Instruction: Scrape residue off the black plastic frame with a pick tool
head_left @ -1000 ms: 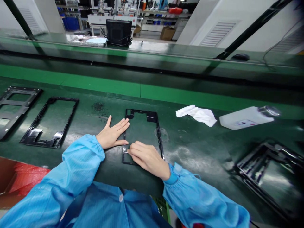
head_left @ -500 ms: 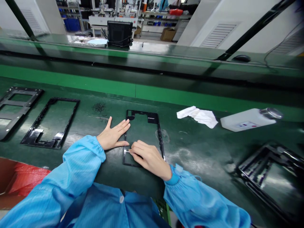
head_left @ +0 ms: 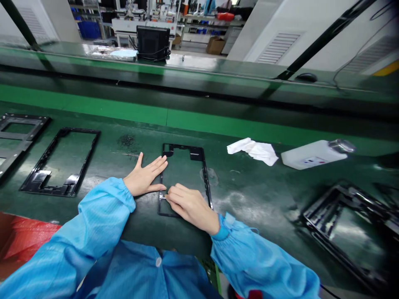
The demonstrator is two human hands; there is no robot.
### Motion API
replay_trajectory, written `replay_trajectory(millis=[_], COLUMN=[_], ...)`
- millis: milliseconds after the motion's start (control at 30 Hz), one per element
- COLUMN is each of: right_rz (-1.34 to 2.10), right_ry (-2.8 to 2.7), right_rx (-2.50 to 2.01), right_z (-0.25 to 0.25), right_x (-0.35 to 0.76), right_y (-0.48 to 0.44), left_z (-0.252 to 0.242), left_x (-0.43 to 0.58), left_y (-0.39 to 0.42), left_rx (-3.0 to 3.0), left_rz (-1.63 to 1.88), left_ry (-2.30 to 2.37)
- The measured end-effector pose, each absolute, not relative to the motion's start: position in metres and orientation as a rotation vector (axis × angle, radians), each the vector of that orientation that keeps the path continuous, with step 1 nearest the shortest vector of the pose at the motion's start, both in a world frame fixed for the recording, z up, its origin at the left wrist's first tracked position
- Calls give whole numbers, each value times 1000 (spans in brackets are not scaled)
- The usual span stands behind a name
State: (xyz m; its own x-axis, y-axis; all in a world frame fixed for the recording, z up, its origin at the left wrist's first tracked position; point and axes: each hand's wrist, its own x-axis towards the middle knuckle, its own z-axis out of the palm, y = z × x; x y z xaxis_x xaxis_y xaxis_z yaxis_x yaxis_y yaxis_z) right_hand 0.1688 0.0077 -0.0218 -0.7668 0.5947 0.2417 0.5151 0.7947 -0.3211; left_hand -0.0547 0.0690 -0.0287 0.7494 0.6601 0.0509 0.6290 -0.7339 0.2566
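A thin black rectangular frame (head_left: 196,154) lies flat on the green worktop in front of me, wider black corner parts at its far end. My left hand (head_left: 144,176) is flat, its fingers spread, with the fingertips and thumb at the frame's left rail. Bent over the near left part of the frame, my right hand (head_left: 189,203) pinches a thin silvery blade-like piece (head_left: 162,197) against that rail. Most of the piece is hidden by the fingers, so its exact kind is unclear. Black shavings (head_left: 126,140) lie in a small heap beyond my left hand.
Left of me are a similar black frame (head_left: 89,158) and a larger frame with crossbars (head_left: 23,141). A crumpled white cloth (head_left: 257,151) and a white bottle (head_left: 311,155) lie at the right. Stacked black frames (head_left: 324,236) sit near right; red wrap (head_left: 29,236) fills a box lower left.
The whole view has shifted slightly, so things appear a little farther left. Both hands keep nearly the same places on the frame, the right one still pinching at the left rail.
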Motion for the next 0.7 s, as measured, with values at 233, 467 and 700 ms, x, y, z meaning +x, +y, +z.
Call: replay_trajectory(millis=[233, 467, 700], right_rz=[401, 323, 254], right_ry=[-2639, -2736, -2693], right_rx=[-846, -758, -832], right_z=[-21, -22, -23], right_x=[171, 170, 169], right_y=[11, 9, 8], left_z=[-30, -31, -31], left_x=[-55, -56, -56], left_y=[70, 70, 70], left_rx=[2711, 2712, 2707], left_rz=[207, 226, 232], left_ry=[1010, 981, 990])
